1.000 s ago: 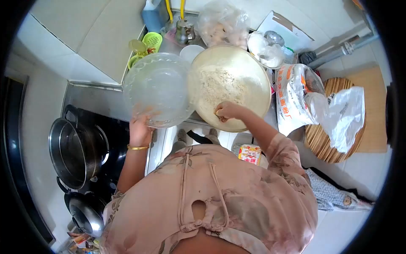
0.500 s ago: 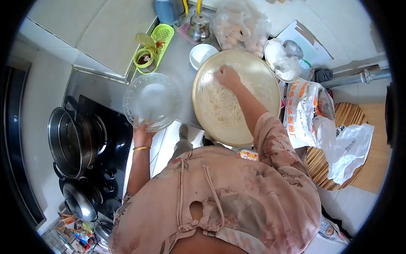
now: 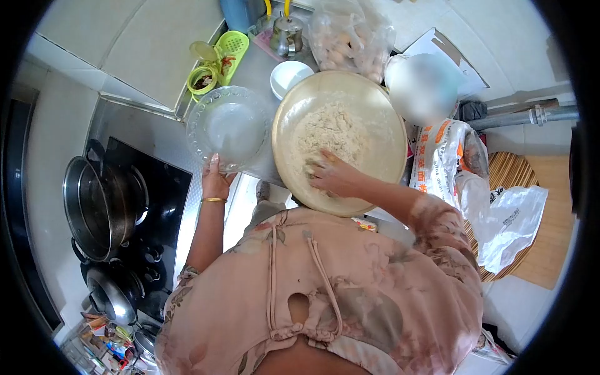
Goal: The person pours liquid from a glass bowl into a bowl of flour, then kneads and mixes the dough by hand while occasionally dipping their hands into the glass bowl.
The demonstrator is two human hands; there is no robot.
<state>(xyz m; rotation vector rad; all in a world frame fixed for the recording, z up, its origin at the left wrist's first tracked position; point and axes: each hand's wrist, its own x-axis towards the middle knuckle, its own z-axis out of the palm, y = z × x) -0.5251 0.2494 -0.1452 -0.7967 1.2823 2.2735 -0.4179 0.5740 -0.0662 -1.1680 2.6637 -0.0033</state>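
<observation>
Flour (image 3: 334, 129) in big basin (image 3: 384, 139), near edge of bench (image 3: 255, 70). Right hand (image 3: 331, 173) in it, fingers spread, slightly curled. Left hand (image 3: 216, 182) pinches near rim of clear bowl (image 3: 230, 128), left of basin. White bowl (image 3: 291, 76) beyond, between them.

White sack (image 3: 437, 159): orange "面粉" | thin plastic bag (image 3: 519, 234): dark print, illegible

Bare steel counter (image 3: 256, 78) lies between the green tray (image 3: 234, 47) and the white bowl (image 3: 291, 76), a narrow passage; right of the basin (image 3: 375, 134), the flour bag (image 3: 440, 156) blocks sideways access.
</observation>
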